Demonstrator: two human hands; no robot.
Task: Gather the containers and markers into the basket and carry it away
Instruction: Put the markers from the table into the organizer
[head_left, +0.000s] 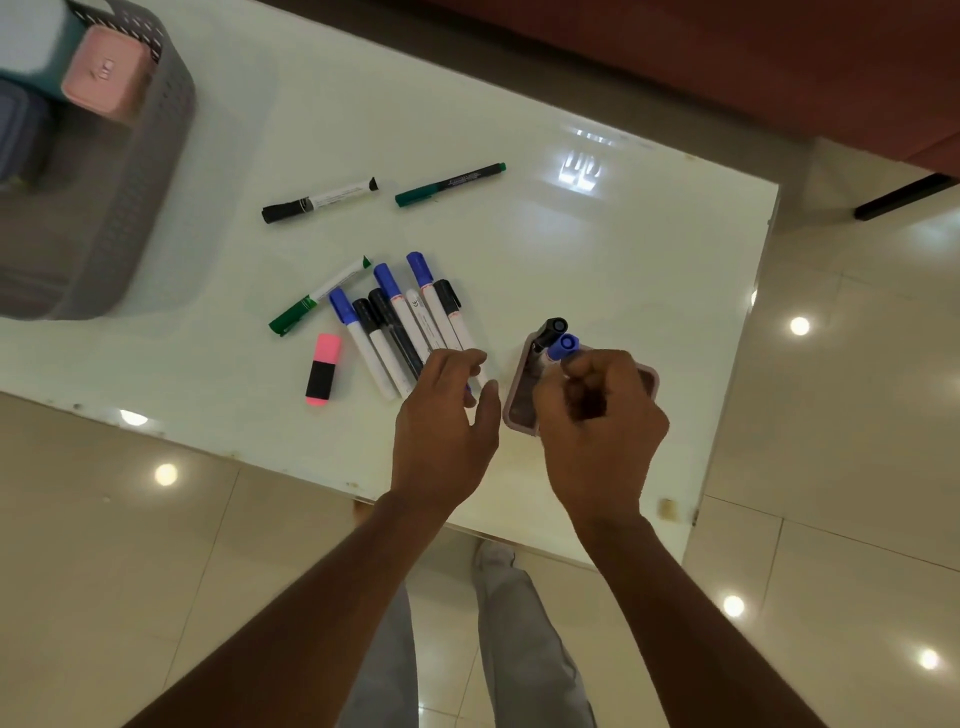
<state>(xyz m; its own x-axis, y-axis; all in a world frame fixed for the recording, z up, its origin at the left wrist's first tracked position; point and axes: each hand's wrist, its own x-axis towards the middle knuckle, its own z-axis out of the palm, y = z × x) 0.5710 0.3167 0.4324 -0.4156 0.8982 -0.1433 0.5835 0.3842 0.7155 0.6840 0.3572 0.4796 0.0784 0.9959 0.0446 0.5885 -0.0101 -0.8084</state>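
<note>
A grey perforated basket (130, 208) stands at the table's far left with a pink container (106, 70), a teal-and-white one (31, 36) and a blue-grey one (18, 130) in it. My right hand (597, 415) is shut on two markers, one black-capped (551, 328) and one blue-capped (563, 347), over an open pink container (517, 405) on the table. My left hand (441, 421) rests with fingers apart on the ends of a cluster of several blue and black markers (400, 317). A pink highlighter (323, 369) and a green marker (319, 296) lie beside the cluster.
Farther back on the white glossy table (623, 249) lie a black marker (319, 200) and a dark green pen (449, 184). The table's near edge runs just under my wrists. Beyond it is a shiny tiled floor (156, 545). A dark red sofa (727, 52) sits behind the table.
</note>
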